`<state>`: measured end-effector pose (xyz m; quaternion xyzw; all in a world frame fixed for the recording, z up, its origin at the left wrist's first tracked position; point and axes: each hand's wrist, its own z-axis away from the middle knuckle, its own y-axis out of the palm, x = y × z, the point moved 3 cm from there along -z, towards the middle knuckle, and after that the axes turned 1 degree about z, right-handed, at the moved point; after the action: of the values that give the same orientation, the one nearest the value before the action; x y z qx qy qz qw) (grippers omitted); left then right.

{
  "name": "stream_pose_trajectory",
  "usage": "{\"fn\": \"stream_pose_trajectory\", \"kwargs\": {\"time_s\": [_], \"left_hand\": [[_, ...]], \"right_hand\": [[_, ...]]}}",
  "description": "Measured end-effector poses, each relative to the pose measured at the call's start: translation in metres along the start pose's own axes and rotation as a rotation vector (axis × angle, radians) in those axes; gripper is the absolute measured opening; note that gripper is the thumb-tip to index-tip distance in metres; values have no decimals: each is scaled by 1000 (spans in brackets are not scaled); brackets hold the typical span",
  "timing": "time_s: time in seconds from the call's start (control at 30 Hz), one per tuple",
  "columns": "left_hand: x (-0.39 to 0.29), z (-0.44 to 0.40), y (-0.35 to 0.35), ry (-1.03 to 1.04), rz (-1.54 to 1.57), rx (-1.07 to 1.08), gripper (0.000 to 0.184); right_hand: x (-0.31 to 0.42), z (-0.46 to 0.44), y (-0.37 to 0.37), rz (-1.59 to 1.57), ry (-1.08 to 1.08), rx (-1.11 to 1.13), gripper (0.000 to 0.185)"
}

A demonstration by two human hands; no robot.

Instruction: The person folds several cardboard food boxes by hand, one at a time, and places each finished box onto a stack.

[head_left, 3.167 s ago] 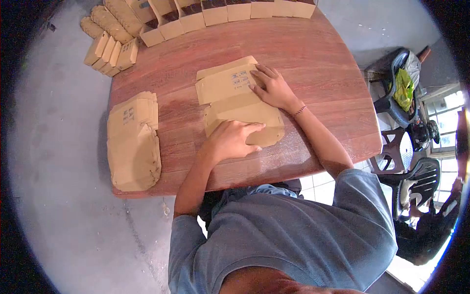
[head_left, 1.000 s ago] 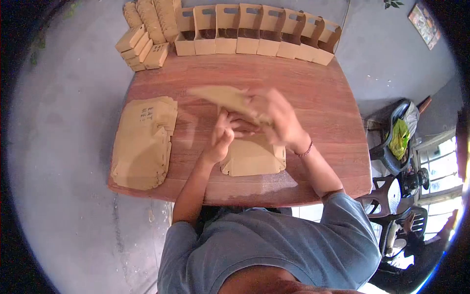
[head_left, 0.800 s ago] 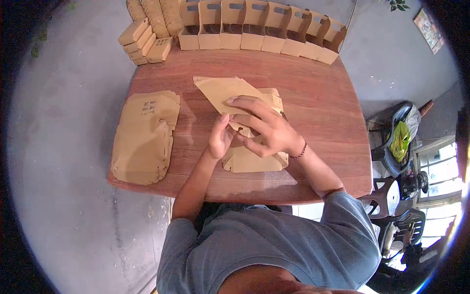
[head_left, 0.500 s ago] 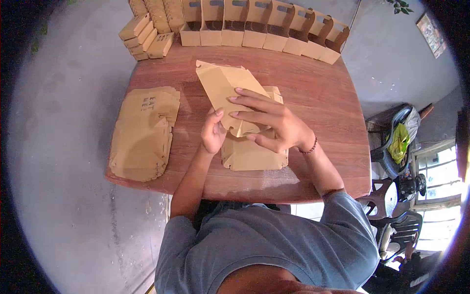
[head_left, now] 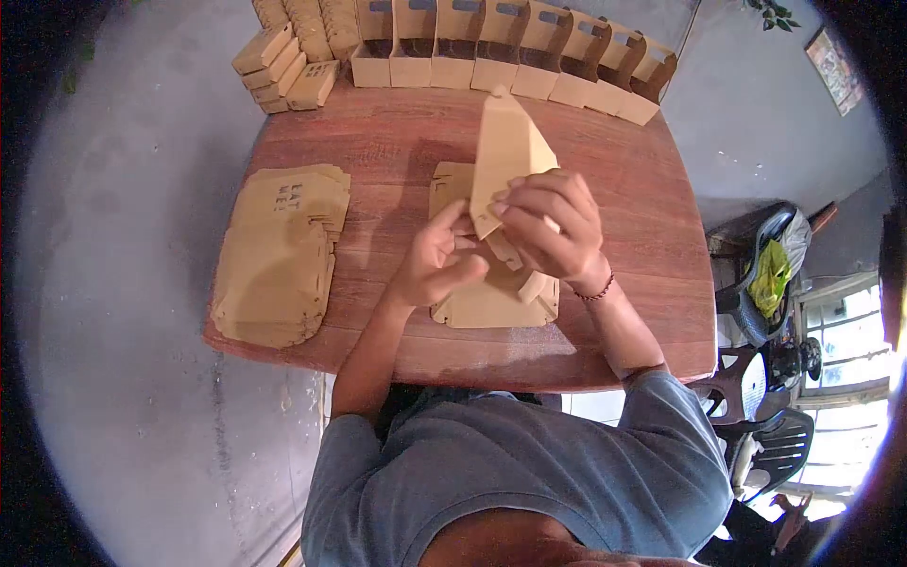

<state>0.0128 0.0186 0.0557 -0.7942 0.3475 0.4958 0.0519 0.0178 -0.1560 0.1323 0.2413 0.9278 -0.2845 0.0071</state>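
A partly folded cardboard box [head_left: 503, 146] is held up off the table, tilted, with its panels bent along the creases. My right hand [head_left: 557, 227] grips its lower right part, fingers curled over the card. My left hand [head_left: 436, 260] is at the lower left edge, its thumb and fingers apart; fingertips come close to the card, and I cannot tell whether they touch. Beneath both hands lies a flat cardboard blank [head_left: 472, 310] with slotted corners, partly hidden by the box and hands.
A pile of flat cardboard blanks [head_left: 274, 274], one marked "EAT ME!", lies on the left of the wooden table [head_left: 633, 208]. Several handled cardboard carriers [head_left: 496, 71] line the back edge. Folded boxes [head_left: 269, 57] are stacked at the back left. Chairs [head_left: 779, 444] stand at the right.
The cardboard box has turned more upright and shifted right, and its panels are folded further. My right hand has curled around it; my left hand has turned, with its fingers loosened from the card.
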Motion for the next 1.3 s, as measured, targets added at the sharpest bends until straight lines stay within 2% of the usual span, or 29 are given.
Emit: {"fn": "stream_pose_trajectory", "kwargs": {"time_s": [0.03,0.07,0.13,0.17,0.2,0.27,0.4,0.47,0.53,0.57,0.73,0.9,1.0,1.23,1.3], "left_hand": [[1,-4,8,5,7,-76,47],[4,-4,9,8,8,-78,47],[11,-3,10,-90,-387,-114,29],[11,-6,16,-7,-420,-193,18],[4,-10,17,-2,-422,-188,18],[-15,-22,23,-120,-448,-159,20],[-55,-50,39,7,-468,-129,21],[-66,-58,41,-122,-614,15,20],[-79,-69,44,-194,-605,73,20],[-79,-74,46,-270,-598,120,21],[-78,-88,48,-219,-582,96,17],[-69,-94,40,-168,-556,9,15],[-68,-94,36,-209,-615,-13,12],[-62,-96,31,-325,-524,75,12],[-61,-97,30,-344,-525,103,13]], "right_hand": [[-1,-2,-4,37,-7,-60,31],[0,-2,-7,36,-10,-59,31],[2,-2,-17,99,50,-174,31],[3,-4,-21,135,35,-225,30],[2,-5,-24,140,32,-229,30],[-3,-4,-33,146,56,-269,30],[-9,-13,-55,117,148,-253,29],[-16,-14,-60,113,169,-276,28],[-20,-15,-66,84,197,-251,29],[-19,-16,-68,108,188,-254,28],[-19,-13,-70,146,155,-267,27],[-21,-18,-67,146,158,-133,22],[-25,-17,-63,102,174,-81,21],[-26,-20,-63,5,223,-7,23],[-26,-21,-66,-66,255,74,22]]}}
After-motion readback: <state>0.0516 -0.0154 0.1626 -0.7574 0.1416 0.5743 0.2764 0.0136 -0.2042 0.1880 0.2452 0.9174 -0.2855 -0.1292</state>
